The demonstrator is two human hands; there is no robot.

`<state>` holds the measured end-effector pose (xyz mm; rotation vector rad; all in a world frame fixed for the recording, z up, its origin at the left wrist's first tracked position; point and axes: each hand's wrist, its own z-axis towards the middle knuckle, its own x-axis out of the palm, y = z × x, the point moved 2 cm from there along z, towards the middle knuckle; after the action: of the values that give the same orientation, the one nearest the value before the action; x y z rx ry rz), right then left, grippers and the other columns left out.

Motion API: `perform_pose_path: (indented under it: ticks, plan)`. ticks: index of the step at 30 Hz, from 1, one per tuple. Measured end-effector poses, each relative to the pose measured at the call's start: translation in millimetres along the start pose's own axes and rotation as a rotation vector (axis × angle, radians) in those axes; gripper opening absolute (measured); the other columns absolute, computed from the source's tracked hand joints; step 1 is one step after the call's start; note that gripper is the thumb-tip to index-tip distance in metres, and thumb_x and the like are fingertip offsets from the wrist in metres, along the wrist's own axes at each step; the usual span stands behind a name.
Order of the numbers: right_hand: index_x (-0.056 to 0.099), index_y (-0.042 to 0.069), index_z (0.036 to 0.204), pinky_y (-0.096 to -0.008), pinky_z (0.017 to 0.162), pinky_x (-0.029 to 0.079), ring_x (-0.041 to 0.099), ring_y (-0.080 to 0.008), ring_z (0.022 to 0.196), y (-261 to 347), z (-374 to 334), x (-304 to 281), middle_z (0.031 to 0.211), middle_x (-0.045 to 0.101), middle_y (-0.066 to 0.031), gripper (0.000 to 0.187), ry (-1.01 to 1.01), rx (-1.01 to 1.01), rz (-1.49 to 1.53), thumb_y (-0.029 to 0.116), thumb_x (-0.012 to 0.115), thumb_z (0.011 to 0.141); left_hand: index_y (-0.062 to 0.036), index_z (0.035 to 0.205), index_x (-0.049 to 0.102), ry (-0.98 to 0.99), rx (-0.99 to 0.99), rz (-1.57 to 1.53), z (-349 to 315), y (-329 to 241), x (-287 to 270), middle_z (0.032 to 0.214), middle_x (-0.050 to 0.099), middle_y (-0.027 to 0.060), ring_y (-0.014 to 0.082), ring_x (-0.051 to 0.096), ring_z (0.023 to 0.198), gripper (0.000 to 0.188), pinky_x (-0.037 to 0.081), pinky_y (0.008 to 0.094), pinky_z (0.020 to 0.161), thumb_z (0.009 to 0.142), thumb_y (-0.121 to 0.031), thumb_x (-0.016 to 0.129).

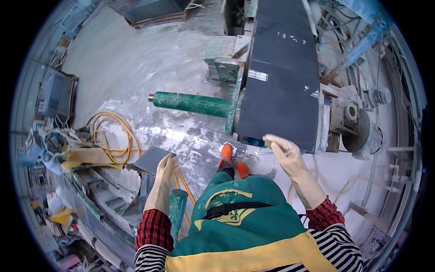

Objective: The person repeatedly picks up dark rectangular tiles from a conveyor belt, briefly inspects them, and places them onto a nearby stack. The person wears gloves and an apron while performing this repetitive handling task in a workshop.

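My left hand (166, 171), in a cream rubber glove, has its fingers bent around the near right corner of a dark grey flat sheet (152, 159). The sheet's underside and the thumb's hold are hidden. My right hand (284, 148), gloved alike, hovers with nothing in it by the near end of a wide dark belt (283, 86). Its fingers stretch forward and left, with the thumb apart. White marks and a pale striped patch show on the belt's surface.
A green roller (192, 104) juts left from the belt frame, and a second green cylinder (178, 205) stands by my left forearm. Yellow hose (114, 136) coils on the wet floor. A motor (360, 131) sits right of the belt. My orange boots (227, 153) are between both machines.
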<state>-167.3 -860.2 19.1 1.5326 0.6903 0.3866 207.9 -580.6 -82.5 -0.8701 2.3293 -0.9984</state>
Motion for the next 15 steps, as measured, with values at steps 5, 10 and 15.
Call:
perform_pose_path:
  ticks: [5,10,15]
  plan:
    - [0.061,0.001,0.106,-0.0398,0.09,0.045,0.057,-0.0331,0.099,30.4,67.5,41.1,0.111,0.061,-0.0167,0.026,-0.064,-0.752,-0.717,0.012,0.059,0.082,-0.01,0.138,0.045,-0.231,-0.055,-0.201,-67.1,96.9,-74.1,0.12,0.063,0.0118,0.0174,0.066,0.092,0.047,0.056,0.0278,0.075,0.097,-0.03,0.056]
    - [0.058,0.007,0.106,-0.0407,0.095,0.04,0.05,-0.0327,0.107,21.4,81.5,72.6,0.117,0.055,-0.0119,0.027,0.077,-0.767,-0.93,0.014,0.054,0.08,-0.0079,0.139,0.044,-0.387,-0.071,-0.334,-138.3,133.3,-91.9,0.123,0.061,0.0148,0.0189,0.066,0.096,0.049,0.056,0.0289,0.081,0.097,-0.03,0.056]
    - [0.064,0.005,0.111,-0.0427,0.103,0.038,0.051,-0.0368,0.118,30.5,48.5,66.5,0.124,0.059,-0.0145,0.025,0.128,-0.74,-0.921,0.011,0.055,0.088,-0.001,0.139,0.04,-0.534,-0.039,-0.477,-188.9,166.2,-110.6,0.128,0.056,0.019,0.0276,0.06,0.111,0.05,0.052,0.0336,0.092,0.099,-0.027,0.051]
